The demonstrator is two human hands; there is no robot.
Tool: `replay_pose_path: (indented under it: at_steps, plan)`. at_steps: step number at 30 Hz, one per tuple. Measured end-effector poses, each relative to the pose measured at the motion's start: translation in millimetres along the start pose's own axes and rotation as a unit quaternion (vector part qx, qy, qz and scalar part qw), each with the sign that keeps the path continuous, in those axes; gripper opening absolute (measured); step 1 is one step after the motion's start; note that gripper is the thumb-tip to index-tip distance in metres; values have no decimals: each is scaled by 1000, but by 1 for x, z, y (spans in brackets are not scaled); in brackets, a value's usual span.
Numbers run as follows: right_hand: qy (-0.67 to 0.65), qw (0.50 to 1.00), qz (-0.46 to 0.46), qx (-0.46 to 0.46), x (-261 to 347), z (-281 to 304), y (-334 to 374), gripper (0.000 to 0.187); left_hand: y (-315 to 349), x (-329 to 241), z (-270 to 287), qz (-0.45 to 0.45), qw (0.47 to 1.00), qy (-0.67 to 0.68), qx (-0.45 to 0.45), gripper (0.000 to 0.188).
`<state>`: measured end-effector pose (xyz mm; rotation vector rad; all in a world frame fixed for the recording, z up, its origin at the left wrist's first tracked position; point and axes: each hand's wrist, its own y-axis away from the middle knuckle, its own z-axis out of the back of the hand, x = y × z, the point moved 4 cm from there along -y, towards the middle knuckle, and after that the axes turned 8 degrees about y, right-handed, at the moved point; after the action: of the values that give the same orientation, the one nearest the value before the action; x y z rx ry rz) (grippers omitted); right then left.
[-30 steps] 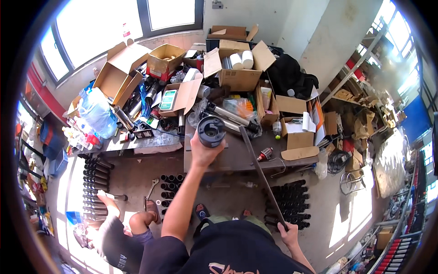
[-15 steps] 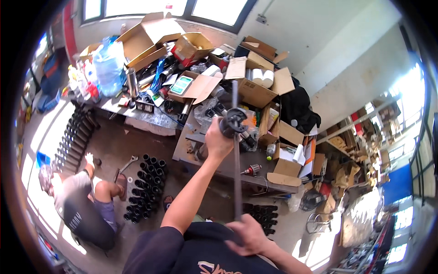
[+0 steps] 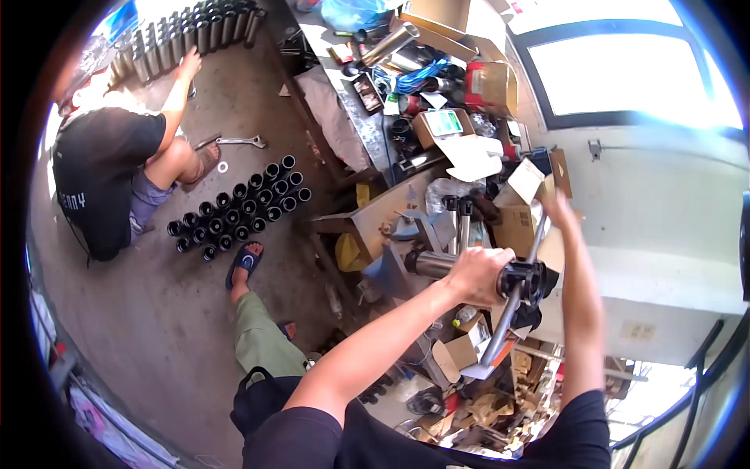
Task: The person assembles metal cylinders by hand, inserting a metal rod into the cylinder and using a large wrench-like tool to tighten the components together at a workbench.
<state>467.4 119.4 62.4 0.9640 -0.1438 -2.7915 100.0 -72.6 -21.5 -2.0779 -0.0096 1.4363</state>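
My left hand (image 3: 478, 277) is wrapped round a silver metal cylinder (image 3: 428, 264), which lies level over the workbench. At its right end sits a black slotted fitting (image 3: 534, 280), just beyond my left fingers. A long metal bar (image 3: 501, 332) crosses the fitting at a slant. On the bar's far end my right hand (image 3: 558, 207) is closed, with the arm stretched forward; its fingers are partly blurred. Two more shiny tubes with black ends (image 3: 458, 215) stand beside the cylinder on the bench.
Cardboard boxes (image 3: 494, 87), tools and cables crowd the workbench (image 3: 391, 211). Rows of black-rimmed tubes (image 3: 242, 205) stand on the floor to the left, near an open-end wrench (image 3: 244, 141). A seated co-worker (image 3: 109, 172) reaches toward more tubes (image 3: 191, 35).
My view has turned. My right hand has gone from the bar's near end by my body to the far side, and the bar has swung round. My left hand still grips the cylinder.
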Motion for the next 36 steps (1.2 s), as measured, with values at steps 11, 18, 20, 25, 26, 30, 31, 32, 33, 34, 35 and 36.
replay_pose_path:
  at_steps: [11,18,20,25,26,30,31,32,33,34,35,36]
  plan:
    - [-166,927,-330,-56,325,136,446,23,14,16,-10,-105,969,-160,-158,59]
    - [-663,682,-267,157,272,128,424,53,43,-29,50,8,968,-236,-84,78]
    - [-759,593,-236,128,315,141,381,52,94,-78,143,143,972,-159,-98,60]
    - [-926,272,-225,-138,511,204,260,35,226,-181,306,213,890,-216,-339,30]
    - [-928,243,-235,-159,541,209,203,34,239,-186,316,228,875,-239,-353,29]
    - [-885,316,-294,-178,572,215,107,45,133,-149,203,81,916,-342,-195,30]
    - [-846,437,-272,-139,558,209,116,50,119,-124,197,112,901,-389,-155,29]
    - [-795,546,-246,-96,522,208,135,56,114,-108,196,146,880,-439,-109,28]
    - [-812,530,-238,-49,487,194,154,55,121,-102,197,195,896,-387,-98,28]
    - [-756,553,-269,-223,436,187,181,45,123,-97,196,241,909,-330,-84,28]
    - [-660,601,-298,-339,393,154,192,33,117,-103,187,239,899,-363,-53,28]
    - [-541,635,-296,-466,329,150,211,38,118,-101,195,261,899,-345,-63,34]
